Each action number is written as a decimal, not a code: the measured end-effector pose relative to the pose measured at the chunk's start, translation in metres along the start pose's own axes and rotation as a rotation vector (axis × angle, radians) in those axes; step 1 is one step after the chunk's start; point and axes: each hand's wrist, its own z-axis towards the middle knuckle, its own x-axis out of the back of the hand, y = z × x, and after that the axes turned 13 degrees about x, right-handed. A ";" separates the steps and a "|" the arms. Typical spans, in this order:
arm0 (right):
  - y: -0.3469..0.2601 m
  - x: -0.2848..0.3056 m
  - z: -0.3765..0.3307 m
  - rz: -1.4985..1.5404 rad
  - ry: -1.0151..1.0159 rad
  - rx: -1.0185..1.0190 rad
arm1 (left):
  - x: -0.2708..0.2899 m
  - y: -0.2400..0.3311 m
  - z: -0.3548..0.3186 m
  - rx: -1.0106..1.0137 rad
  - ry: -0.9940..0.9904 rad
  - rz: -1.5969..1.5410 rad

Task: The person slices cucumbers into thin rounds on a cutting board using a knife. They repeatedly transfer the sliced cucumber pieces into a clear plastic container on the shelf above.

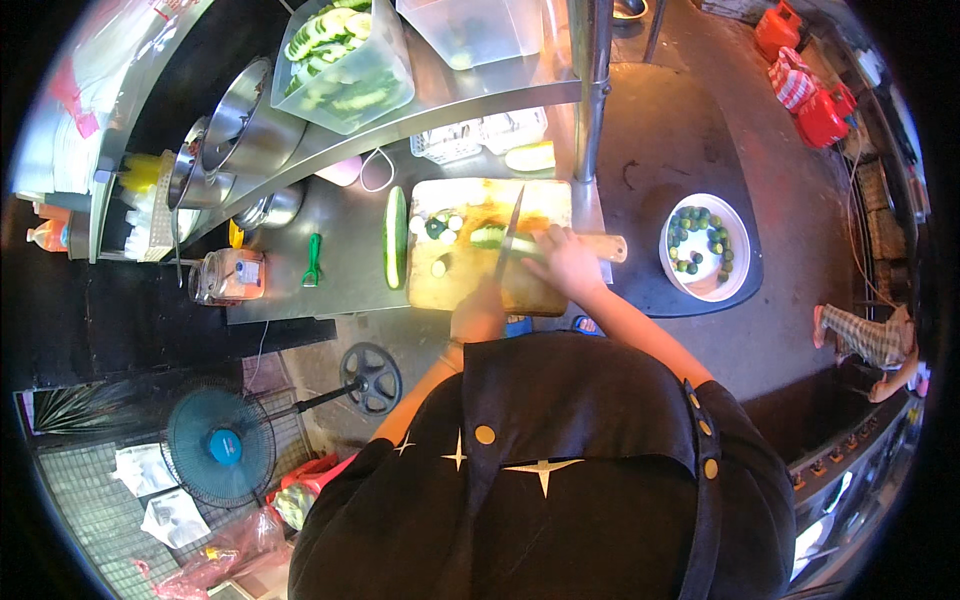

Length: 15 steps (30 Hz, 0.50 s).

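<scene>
Steel counter (pixel 340 260) w/ shelf (pixel 450 105), dark floor (pixel 660 130), blue fan (pixel 222 445)

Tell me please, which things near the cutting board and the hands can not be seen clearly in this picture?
- Head view: the cucumber under the knife is partly covered by the right hand.
- The left hand hides the knife handle, so its grip is unclear.
- The small pieces on the cutting board are too small to identify.
- The clear tub on the shelf is cut off by the top edge.
</scene>
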 end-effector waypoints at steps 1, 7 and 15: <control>0.000 0.001 0.000 0.014 0.001 -0.009 | -0.002 0.001 -0.002 0.043 -0.013 0.020; -0.001 -0.001 -0.001 -0.005 0.006 0.009 | -0.019 0.000 0.007 0.079 -0.084 0.010; 0.002 0.008 0.001 0.060 -0.075 -0.017 | -0.010 0.006 0.016 -0.016 -0.057 -0.034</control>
